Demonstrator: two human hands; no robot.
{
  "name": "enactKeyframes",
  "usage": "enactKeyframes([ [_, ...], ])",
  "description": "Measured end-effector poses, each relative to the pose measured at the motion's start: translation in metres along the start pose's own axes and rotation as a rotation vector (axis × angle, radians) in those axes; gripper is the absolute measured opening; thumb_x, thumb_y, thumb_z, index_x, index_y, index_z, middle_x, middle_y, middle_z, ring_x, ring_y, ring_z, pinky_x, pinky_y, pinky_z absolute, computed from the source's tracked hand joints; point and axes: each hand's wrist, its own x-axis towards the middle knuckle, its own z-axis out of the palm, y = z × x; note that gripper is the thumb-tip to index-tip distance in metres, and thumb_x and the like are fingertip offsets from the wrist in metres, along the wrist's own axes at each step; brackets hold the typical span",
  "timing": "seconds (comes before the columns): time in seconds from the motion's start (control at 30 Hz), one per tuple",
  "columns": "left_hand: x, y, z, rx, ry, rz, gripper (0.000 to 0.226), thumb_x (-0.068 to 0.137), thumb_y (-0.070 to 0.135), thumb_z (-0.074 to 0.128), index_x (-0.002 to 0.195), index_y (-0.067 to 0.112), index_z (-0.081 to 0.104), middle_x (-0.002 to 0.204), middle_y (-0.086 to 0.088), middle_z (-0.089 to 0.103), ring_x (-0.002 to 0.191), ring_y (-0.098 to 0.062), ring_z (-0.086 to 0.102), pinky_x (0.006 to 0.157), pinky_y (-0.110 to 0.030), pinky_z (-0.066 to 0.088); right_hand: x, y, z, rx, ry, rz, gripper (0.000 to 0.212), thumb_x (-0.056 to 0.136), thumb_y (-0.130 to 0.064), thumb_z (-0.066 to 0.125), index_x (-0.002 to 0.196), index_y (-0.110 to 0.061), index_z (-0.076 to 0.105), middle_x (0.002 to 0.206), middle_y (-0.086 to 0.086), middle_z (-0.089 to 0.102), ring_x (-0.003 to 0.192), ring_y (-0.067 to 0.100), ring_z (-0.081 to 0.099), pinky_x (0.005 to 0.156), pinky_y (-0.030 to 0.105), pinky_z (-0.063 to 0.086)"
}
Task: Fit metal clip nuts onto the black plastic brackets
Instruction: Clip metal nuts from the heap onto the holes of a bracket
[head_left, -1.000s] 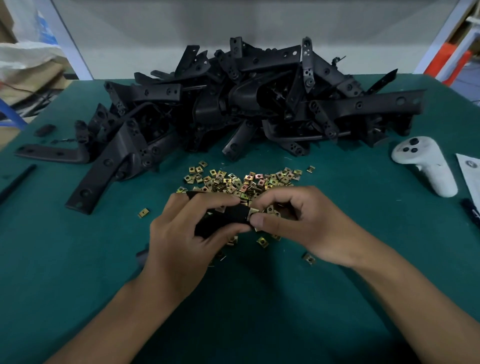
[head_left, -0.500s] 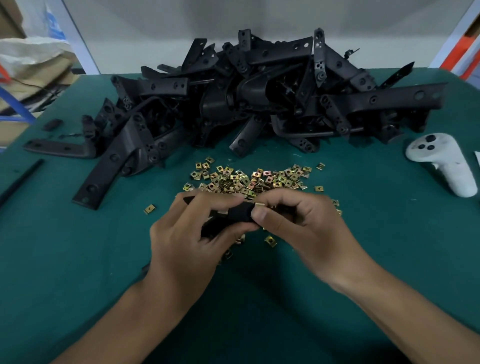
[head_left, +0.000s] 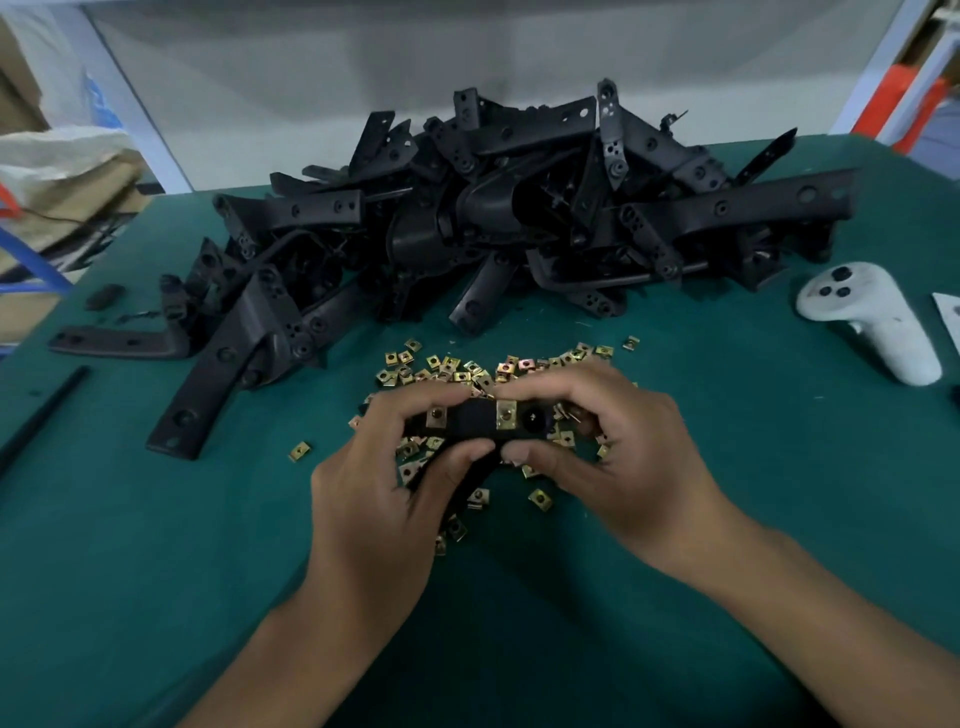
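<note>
Your left hand (head_left: 371, 499) and right hand (head_left: 618, 457) both grip one bracket (head_left: 475, 421), just short of the loose clips (head_left: 447, 369). Two clips already sit on it; the hole beside your right fingers probably needs the next.

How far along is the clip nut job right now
Early days. The held bracket already carries two clip nuts, with one hole beside them bare. Both the left hand and right hand grip it. The bracket pile and loose nuts remain.
</note>
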Motion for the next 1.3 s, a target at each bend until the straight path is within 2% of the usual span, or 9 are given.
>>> enactKeyframes([
  [0.27,0.000,0.001,-0.002,0.007,0.009,0.051,0.035,0.087,0.038,0.069,0.116,0.047,0.052,0.110,0.036,0.062,0.099,0.007,0.064,0.083,-0.007,0.046,-0.001,0.000,0.000,-0.099,0.069,-0.152,0.030,0.093,-0.035,0.068,0.120,-0.022,0.069,0.103,-0.023,0.062,0.092,0.005,0.053,0.079,0.011,0.036],
  [0.43,0.002,0.000,-0.007,-0.098,0.027,-0.041,0.050,0.081,0.044,0.073,0.120,0.057,0.046,0.112,0.023,0.065,0.094,0.004,0.068,0.076,-0.008,0.051,-0.001,-0.003,-0.001,-0.057,0.095,-0.099,0.028,0.095,-0.040,0.065,0.122,-0.035,0.064,0.106,-0.026,0.061,0.097,0.009,0.058,0.081,0.015,0.041],
  [0.57,0.013,0.003,-0.016,-0.106,-0.019,0.010,0.032,0.084,0.038,0.069,0.110,0.054,0.057,0.104,0.031,0.067,0.091,0.006,0.067,0.077,-0.005,0.047,0.002,-0.010,-0.006,0.132,0.171,-0.020,0.027,0.090,-0.051,0.065,0.117,-0.052,0.060,0.109,-0.020,0.067,0.104,0.011,0.065,0.086,0.014,0.045],
  [0.73,0.019,0.022,-0.023,-0.162,-0.060,0.014,0.024,0.084,0.041,0.067,0.105,0.052,0.060,0.099,0.029,0.069,0.088,0.005,0.068,0.072,-0.004,0.047,0.005,-0.022,-0.020,0.130,0.158,-0.062,0.022,0.091,-0.051,0.063,0.114,-0.048,0.061,0.104,-0.027,0.062,0.098,0.007,0.063,0.083,0.008,0.041],
  [0.9,0.022,0.050,-0.009,-0.208,-0.104,0.033,0.022,0.084,0.047,0.068,0.104,0.053,0.060,0.098,0.029,0.068,0.084,0.007,0.066,0.067,-0.002,0.045,-0.014,-0.040,-0.056,0.157,0.200,-0.016,0.023,0.091,-0.050,0.066,0.113,-0.052,0.060,0.106,-0.015,0.064,0.098,0.008,0.062,0.082,0.008,0.042],
  [1.0,0.021,0.072,0.023,-0.262,-0.186,0.124,0.021,0.088,0.058,0.063,0.108,0.053,0.057,0.105,0.030,0.066,0.092,0.010,0.065,0.073,-0.002,0.045,-0.048,-0.049,-0.094,0.034,0.276,0.056,0.023,0.091,-0.051,0.065,0.113,-0.050,0.059,0.106,-0.017,0.065,0.094,0.015,0.059,0.079,0.017,0.042],
  [1.13,0.008,0.117,0.089,-0.405,-0.365,0.218,0.023,0.086,0.056,0.064,0.108,0.054,0.056,0.120,0.024,0.064,0.110,-0.002,0.062,0.085,-0.032,0.053,-0.125,-0.062,-0.155,-0.149,0.384,0.208,0.023,0.092,-0.047,0.066,0.115,-0.047,0.059,0.111,-0.018,0.066,0.097,0.028,0.059,0.082,0.042,0.047],
  [1.2,-0.005,0.148,0.119,-0.401,-0.457,0.312,0.023,0.083,0.051,0.064,0.104,0.053,0.056,0.132,0.021,0.056,0.125,0.002,0.051,0.101,-0.017,0.040,-0.169,-0.072,-0.184,-0.285,0.434,0.289,0.024,0.092,-0.043,0.068,0.115,-0.039,0.061,0.115,-0.016,0.067,0.100,0.025,0.060,0.086,0.032,0.044],
  [1.3,-0.032,0.196,0.158,-0.467,-0.554,0.391,0.022,0.081,0.048,0.064,0.101,0.049,0.057,0.134,0.014,0.050,0.127,0.009,0.042,0.105,-0.007,0.026,-0.231,-0.093,-0.218,-0.507,0.525,0.379,0.026,0.092,-0.037,0.071,0.116,-0.037,0.061,0.118,-0.016,0.067,0.108,0.020,0.063,0.094,0.021,0.041],
])
